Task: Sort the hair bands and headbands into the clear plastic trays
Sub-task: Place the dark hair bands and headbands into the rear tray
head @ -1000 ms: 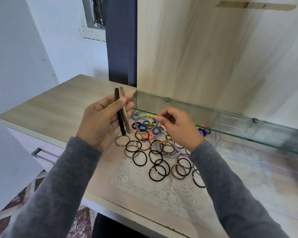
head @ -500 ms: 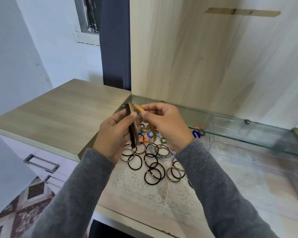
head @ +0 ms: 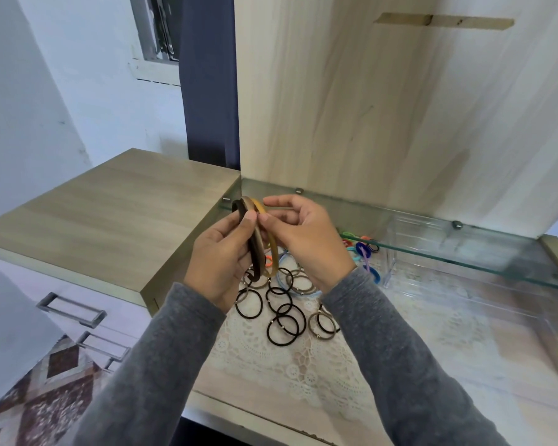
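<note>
Headbands (head: 255, 252) in hand!
Left hand (head: 219, 255) grips the stack; right hand (head: 303, 239) pinches the mustard headband (head: 274, 259) (aligning it, likely).

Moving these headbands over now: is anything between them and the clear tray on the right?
The glass shelf overhangs the rear of the clear tray; its front looks uncovered. Only coloured hair bands lie flat between it and the headbands.

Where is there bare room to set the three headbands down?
Bare: the raised wooden cabinet top at left; the near edge of the white lace mat. Crowded: the black elastic hair bands mid-mat, coloured hair rings behind them.
</note>
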Tool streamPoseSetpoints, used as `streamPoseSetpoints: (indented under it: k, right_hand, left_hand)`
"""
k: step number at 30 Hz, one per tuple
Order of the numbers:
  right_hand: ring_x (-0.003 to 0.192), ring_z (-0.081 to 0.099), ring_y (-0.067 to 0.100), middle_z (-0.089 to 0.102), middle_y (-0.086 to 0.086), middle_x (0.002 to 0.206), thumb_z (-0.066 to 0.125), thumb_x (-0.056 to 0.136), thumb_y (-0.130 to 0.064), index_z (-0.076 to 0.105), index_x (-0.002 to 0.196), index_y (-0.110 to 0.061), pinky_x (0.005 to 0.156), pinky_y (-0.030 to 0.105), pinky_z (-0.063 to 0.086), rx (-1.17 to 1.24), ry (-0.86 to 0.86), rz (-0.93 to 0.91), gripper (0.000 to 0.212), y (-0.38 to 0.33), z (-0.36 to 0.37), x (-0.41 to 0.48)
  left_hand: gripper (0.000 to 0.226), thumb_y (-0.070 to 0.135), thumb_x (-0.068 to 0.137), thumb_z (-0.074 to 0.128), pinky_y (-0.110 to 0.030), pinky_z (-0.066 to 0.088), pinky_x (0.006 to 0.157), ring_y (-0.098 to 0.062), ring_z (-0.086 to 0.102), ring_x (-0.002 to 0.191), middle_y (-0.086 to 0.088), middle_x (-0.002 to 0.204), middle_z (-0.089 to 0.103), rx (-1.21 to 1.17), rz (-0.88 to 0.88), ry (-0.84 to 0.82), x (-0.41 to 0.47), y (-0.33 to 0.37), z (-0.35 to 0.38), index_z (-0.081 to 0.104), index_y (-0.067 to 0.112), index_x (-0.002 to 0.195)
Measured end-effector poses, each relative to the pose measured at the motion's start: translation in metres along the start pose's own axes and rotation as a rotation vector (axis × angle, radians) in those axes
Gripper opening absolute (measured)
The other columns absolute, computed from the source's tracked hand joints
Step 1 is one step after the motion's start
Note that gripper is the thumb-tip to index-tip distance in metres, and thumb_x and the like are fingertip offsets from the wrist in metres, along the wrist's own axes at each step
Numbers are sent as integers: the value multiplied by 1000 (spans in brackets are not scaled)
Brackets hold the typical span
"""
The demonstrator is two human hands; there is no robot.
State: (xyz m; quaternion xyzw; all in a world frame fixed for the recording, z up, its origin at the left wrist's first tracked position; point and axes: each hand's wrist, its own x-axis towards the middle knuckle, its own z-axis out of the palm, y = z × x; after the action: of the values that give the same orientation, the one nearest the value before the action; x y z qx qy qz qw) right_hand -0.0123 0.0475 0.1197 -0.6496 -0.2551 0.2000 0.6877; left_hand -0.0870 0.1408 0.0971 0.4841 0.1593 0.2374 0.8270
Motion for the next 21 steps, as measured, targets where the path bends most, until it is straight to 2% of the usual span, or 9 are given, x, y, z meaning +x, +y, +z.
streamPoseSetpoints:
  k: [2,4,6,10,13,17,19,21]
  right_hand:
    - [69,67,12,72,8,89,63,87,-4,58,112,-7,65,25,55,-18,-10,3,25,-1,-1,0]
    - [68,66,13,71,10,90,61,88,-3,55,113,-6,64,27,56,-25,-32,16,26,-4,-3,-1]
    - [68,65,15,71,11,90,59,89,-3,52,115,-6,67,31,58,-40,-64,26,26,-7,-5,-2]
    - [73,63,23,69,17,93,58,90,-4,48,114,-7,77,44,55,-91,-87,27,26,-8,-7,-1]
    - [76,60,27,68,22,96,59,90,-5,48,110,-9,80,48,52,-119,-91,28,23,-7,-9,1]
    - [77,61,28,70,17,90,63,88,-10,48,103,-16,83,53,51,-115,-120,35,22,-4,-14,4]
    - [76,62,26,70,16,89,67,85,-12,48,103,-17,82,51,54,-121,-133,38,26,-4,-16,4]
    - [68,60,20,68,12,82,71,82,-13,47,102,-18,69,40,55,-136,-146,33,32,-4,-17,3]
  left_hand:
    - [26,18,96,52,-34,59,77,-19,68,79,-13,86,71,-12,-13,15,0,0,0,64,1,111]
    - [32,21,98,49,-35,59,77,-24,67,85,-20,96,69,-1,-32,32,2,-1,-2,62,-2,115]
    - [35,22,99,47,-37,59,79,-26,66,88,-22,101,67,9,-44,31,2,-1,-3,60,-3,118]
    - [35,21,100,44,-35,59,79,-23,68,85,-20,98,68,11,-63,-6,0,-1,0,59,-4,118]
    - [34,20,100,43,-36,58,80,-24,69,86,-23,104,67,-5,-80,-21,0,-2,2,59,-5,116]
    - [37,20,100,43,-34,59,79,-23,69,87,-25,110,65,-20,-92,-33,-1,-3,4,56,-6,121]
    - [37,20,100,42,-35,58,81,-24,68,89,-25,112,65,-23,-96,-37,0,-4,5,55,-6,123]
    - [38,19,100,42,-34,58,81,-25,67,93,-26,116,63,-29,-103,-38,-1,-4,7,53,-7,125]
